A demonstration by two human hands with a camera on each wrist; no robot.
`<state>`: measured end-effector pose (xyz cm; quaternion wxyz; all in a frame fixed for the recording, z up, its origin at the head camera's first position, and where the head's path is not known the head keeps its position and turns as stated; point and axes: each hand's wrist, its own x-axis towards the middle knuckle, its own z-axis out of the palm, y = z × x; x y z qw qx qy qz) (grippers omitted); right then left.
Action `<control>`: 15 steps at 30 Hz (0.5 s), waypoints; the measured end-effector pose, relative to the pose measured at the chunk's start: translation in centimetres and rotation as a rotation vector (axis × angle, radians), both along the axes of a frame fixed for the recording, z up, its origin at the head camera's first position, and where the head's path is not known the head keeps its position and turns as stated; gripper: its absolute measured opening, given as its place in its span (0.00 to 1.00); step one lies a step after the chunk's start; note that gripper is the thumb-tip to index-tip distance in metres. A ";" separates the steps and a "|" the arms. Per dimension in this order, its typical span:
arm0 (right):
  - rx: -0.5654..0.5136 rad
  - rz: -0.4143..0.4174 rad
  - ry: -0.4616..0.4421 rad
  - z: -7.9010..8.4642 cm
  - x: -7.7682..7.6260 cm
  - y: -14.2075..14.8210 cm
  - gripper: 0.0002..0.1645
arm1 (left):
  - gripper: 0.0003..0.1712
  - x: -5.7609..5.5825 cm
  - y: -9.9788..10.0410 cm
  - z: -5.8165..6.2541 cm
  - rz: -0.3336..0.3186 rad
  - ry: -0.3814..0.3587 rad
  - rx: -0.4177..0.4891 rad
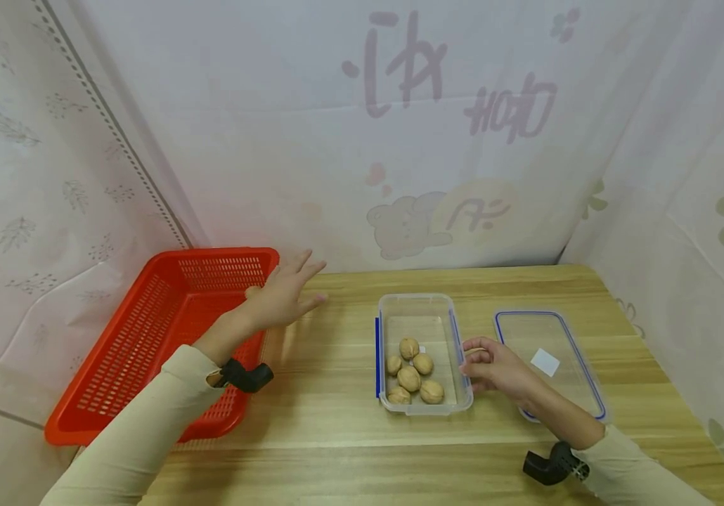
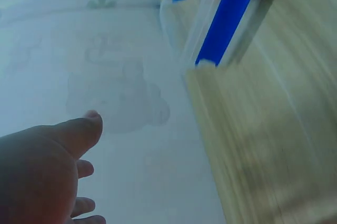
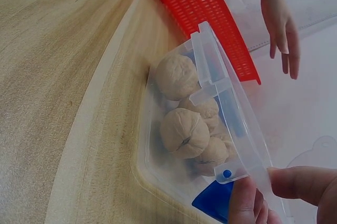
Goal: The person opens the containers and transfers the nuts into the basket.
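A clear plastic box [image 1: 417, 303] with blue locking flaps stands on the table, several walnuts [image 1: 409, 379] lying in its near half. My right hand [image 1: 501, 369] is at the box's right side; in the right wrist view its thumb and fingers [image 3: 243, 197] pinch the wall by a blue flap [image 3: 216, 201]. My left hand [image 1: 278, 294] hangs over the right edge of a red plastic basket [image 1: 147, 337], fingers spread and nothing in them. Just behind that hand a walnut [image 1: 251, 291] shows in the basket, partly hidden.
A clear lid [image 1: 567, 337] with a blue seal and a white label lies to the right of the box, partly under my right forearm. Patterned white cloth [image 1: 273, 140] hangs behind the wooden table [image 1: 330, 450] and along both sides.
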<state>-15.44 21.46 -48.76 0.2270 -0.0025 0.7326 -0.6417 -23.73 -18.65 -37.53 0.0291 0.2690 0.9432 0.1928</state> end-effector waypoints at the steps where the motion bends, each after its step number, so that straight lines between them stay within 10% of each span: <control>1: 0.002 0.000 -0.002 0.0 0.0 0.0 0.30 | 0.40 0.2 0.4 0.0 -0.011 0.007 -0.013; 15: -0.003 -0.003 -0.004 0.1 0.0 -0.1 0.30 | 0.41 1.7 4.9 -0.7 -0.139 0.033 -0.126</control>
